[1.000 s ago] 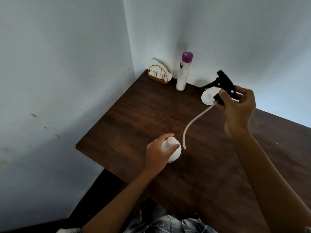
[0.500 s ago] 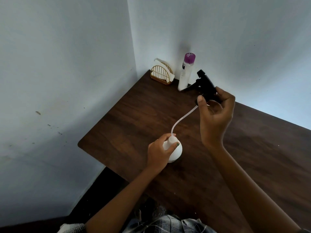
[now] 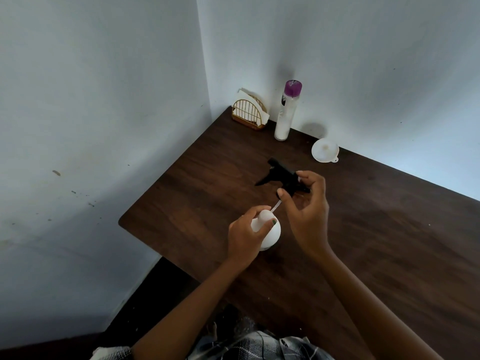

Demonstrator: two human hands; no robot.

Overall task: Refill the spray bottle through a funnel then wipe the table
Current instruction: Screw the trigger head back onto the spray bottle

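Left hand [image 3: 246, 235] wrapped around the neck and shoulder of the white spray bottle [image 3: 270, 233], fingers curled tight, bottle upright on the dark wooden table [image 3: 389, 242] near its left edge. Right hand [image 3: 306, 206] pinching the black trigger head [image 3: 283, 178] between thumb and fingertips, just above and behind the bottle mouth, with only a short stretch of the dip tube [image 3: 353, 206] showing between head and neck, lower end hidden inside or behind the neck. White funnel [image 3: 325, 149] lying mouth-up well apart, near the back wall, beside the purple-capped bottle [image 3: 287, 113] and the gold napkin holder [image 3: 250, 113]. Probably the recapping step, though impossible to tell whether any liquid went in. Risks from here: cross-threading the collar if set down tilted, giving a leaky seal; kinking the tube against the bottle wall if pushed in too fast; tipping the round-bodied bottle if twisting force outruns the left-hand grip, spilling onto the wood. Napkins far away at the corner, so any spill likely to spread before wiping. No cloth visible for the wiping step.
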